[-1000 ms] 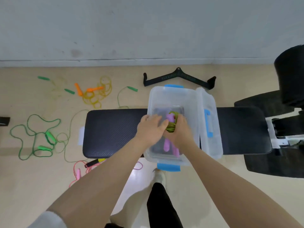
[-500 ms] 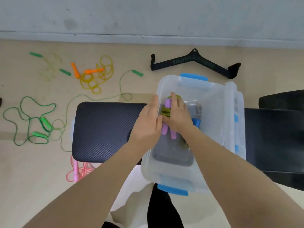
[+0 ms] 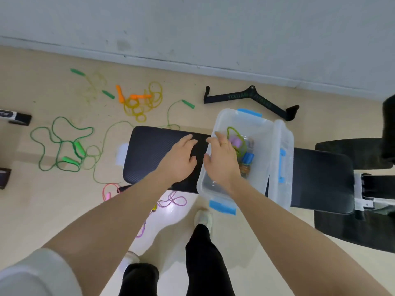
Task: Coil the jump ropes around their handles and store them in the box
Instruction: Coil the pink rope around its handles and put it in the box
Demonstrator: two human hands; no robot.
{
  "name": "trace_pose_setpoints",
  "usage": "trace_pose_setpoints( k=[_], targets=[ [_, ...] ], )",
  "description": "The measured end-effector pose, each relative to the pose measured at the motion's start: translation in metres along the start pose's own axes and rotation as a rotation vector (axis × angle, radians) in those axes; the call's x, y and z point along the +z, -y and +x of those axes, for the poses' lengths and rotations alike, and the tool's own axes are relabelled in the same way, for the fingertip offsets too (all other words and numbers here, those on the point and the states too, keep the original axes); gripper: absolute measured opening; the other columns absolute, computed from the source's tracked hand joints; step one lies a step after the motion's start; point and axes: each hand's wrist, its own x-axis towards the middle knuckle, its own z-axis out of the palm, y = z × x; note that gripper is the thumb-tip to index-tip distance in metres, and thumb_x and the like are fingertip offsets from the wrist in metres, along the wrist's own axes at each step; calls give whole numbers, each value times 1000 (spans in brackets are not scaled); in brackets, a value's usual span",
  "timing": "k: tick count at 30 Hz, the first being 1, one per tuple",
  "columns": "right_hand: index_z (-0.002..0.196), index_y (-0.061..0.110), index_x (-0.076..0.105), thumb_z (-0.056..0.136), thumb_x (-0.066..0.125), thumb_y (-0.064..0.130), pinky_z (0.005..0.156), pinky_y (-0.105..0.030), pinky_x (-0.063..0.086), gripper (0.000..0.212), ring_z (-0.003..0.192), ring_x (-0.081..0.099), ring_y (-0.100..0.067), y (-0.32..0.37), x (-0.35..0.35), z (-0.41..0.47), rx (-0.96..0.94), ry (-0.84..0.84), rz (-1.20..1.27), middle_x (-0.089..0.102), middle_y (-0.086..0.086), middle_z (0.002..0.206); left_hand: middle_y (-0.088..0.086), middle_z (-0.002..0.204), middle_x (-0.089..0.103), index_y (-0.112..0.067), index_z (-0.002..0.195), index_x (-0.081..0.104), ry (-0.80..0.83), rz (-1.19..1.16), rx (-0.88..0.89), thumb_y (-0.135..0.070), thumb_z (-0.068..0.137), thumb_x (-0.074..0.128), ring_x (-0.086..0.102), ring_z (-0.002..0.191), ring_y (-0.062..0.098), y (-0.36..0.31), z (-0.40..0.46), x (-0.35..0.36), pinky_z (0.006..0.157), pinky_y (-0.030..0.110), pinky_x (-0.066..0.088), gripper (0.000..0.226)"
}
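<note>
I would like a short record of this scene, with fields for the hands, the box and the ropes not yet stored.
left hand: open, over the bench, holds nothing
right hand: open, over the box's left rim
box: clear, on the bench, open
in box: coiled rope with purple handles
on floor: green rope, orange-handled rope, pink rope

Clear box with blue latches, black textured bench, orange-handled yellow rope
</note>
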Motion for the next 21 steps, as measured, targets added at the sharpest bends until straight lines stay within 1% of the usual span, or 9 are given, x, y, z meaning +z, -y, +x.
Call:
trace_pose_setpoints(
  k=[3,6,11,15,18,20,21],
  targets=[
    [126,8,50,89,50,15,100,-36,36,38,122,43,-29,45,8,-13,-61,8,21,41,-10,137,5,155,19,-10,141,35,-23,3,13,-12,93,46,23,141,22,27,-41,-18,114,34,24,49],
    [121,9,53,90,49,14,97,-37,39,32,117,46,-28,101,31,-26,-74,63,39,45,-10,131,8,153,23,-8,138,41,-57,-14,-20,-8,91,46,26,140,24,82,-92,-37,114,31,22,47],
    [116,8,59,90,44,9,98,-40,41,30,116,48,-28,208,110,-59,-72,164,75,48,-10,128,10,151,26,-7,134,45,-82,-36,-180,-8,91,47,32,136,26,217,-198,-60,108,26,24,43],
    [114,7,59,91,44,10,98,-36,41,28,116,49,-29,282,198,-80,-137,309,29,48,-12,128,11,149,31,-7,131,50,-101,-57,-328,-8,90,48,35,134,27,332,-271,-63,108,29,27,40],
    [114,10,59,92,43,14,96,-35,41,28,116,49,-29,309,258,-94,-161,392,-56,49,-11,127,10,147,34,-8,130,50,-87,-103,-436,-9,91,48,36,133,26,393,-301,-48,108,28,27,40],
    [112,10,59,92,43,16,98,-37,41,27,117,48,-29,310,298,-95,-164,441,-127,53,-12,123,9,147,34,-7,131,49,-79,-147,-451,-12,92,47,37,132,24,421,-305,-32,106,26,26,40],
    [108,9,61,91,43,17,96,-38,42,25,115,50,-30,307,317,-93,-159,470,-162,55,-13,119,8,146,35,-7,132,48,-85,-172,-452,-14,93,47,39,131,23,434,-302,-23,104,24,27,40]
  ],
)
